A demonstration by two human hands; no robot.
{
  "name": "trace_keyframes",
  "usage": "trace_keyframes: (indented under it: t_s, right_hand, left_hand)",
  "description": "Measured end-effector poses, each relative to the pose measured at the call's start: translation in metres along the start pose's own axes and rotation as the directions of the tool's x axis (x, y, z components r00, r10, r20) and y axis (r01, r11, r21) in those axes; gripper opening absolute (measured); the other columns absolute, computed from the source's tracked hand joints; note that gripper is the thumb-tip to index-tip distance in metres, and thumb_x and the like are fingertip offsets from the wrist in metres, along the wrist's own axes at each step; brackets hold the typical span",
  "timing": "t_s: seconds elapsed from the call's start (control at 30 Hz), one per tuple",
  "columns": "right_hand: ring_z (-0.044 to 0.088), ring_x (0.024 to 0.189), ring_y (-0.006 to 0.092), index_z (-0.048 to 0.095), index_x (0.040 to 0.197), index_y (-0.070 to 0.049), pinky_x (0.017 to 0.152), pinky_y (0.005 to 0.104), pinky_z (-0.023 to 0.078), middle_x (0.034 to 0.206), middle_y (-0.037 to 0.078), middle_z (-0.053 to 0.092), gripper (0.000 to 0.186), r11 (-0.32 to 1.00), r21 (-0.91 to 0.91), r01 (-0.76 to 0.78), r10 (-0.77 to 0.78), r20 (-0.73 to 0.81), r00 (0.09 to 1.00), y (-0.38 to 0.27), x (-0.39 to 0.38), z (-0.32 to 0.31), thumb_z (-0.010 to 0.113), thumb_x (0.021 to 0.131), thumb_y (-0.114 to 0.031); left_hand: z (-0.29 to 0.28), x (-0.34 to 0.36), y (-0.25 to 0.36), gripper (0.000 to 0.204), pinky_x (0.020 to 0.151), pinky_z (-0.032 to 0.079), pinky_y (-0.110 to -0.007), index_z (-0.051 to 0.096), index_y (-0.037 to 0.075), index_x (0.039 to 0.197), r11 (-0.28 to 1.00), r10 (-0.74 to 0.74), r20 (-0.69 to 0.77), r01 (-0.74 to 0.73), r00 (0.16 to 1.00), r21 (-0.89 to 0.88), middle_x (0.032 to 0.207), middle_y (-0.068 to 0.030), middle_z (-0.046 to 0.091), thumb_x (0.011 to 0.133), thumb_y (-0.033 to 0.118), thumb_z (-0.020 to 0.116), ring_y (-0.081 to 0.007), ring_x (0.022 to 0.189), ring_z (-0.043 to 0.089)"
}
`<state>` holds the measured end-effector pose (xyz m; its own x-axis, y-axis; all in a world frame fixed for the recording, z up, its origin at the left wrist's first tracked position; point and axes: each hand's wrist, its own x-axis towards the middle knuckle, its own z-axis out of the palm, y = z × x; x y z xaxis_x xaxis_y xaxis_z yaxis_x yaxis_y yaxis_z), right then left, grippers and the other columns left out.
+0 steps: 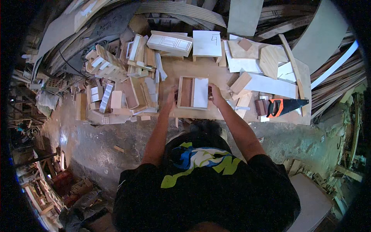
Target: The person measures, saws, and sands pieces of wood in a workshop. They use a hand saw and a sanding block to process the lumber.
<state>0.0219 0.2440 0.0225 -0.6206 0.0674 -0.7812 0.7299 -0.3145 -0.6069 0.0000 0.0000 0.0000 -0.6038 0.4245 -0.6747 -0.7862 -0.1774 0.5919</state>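
Note:
A small open wooden box (186,92) with brown compartments on its left part and a white panel (200,92) on its right lies at the middle of the workbench. My left hand (170,96) is at the box’s left side, fingers curled against it and partly hidden. My right hand (214,94) grips the right side, its fingers also partly hidden.
The wooden bench (176,69) holds small furniture pieces (102,62) at the left, white-topped blocks (206,43) behind, boards (272,87) and an orange-handled saw (282,108) at the right. Long strips (177,11) lie behind; offcuts (46,181) pile at lower left.

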Motion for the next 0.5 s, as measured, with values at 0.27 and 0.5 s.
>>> trace_keyframes:
  t_s: [0.27, 0.5]
  right_hand:
    - [0.046, 0.063, 0.012, 0.058, 0.078, -0.015, 0.066, 0.032, 0.035, 0.069, -0.002, 0.053, 0.021, 0.968, 0.069, 0.241, -0.241, -0.006, 0.97, -0.02, 0.02, 0.001, 0.052, 0.077, -0.035]
    - [0.053, 0.068, 0.0139, 0.061, 0.088, -0.008, 0.067, 0.027, 0.041, 0.074, 0.002, 0.057, 0.021, 0.907, 0.17, 0.385, -0.379, -0.066, 0.923, -0.016, 0.058, -0.017, 0.05, 0.08, -0.025]
  left_hand:
    - [-0.029, 0.047, -0.001, 0.056, 0.085, 0.041, -0.033, 0.047, 0.007, 0.122, 0.779, 0.616, -0.085, -0.59, 0.783, 0.211, 0.107, -0.005, 0.053, 0.088, 0.051, 0.039, -0.0173, 0.095, 0.05]
    - [0.01, 0.03, 0.025, 0.046, 0.072, 0.042, -0.028, 0.052, 0.004, 0.111, 0.919, 0.316, -0.235, -0.235, 0.919, 0.315, 0.093, -0.0012, 0.053, 0.088, 0.044, 0.045, -0.0101, 0.082, 0.049]
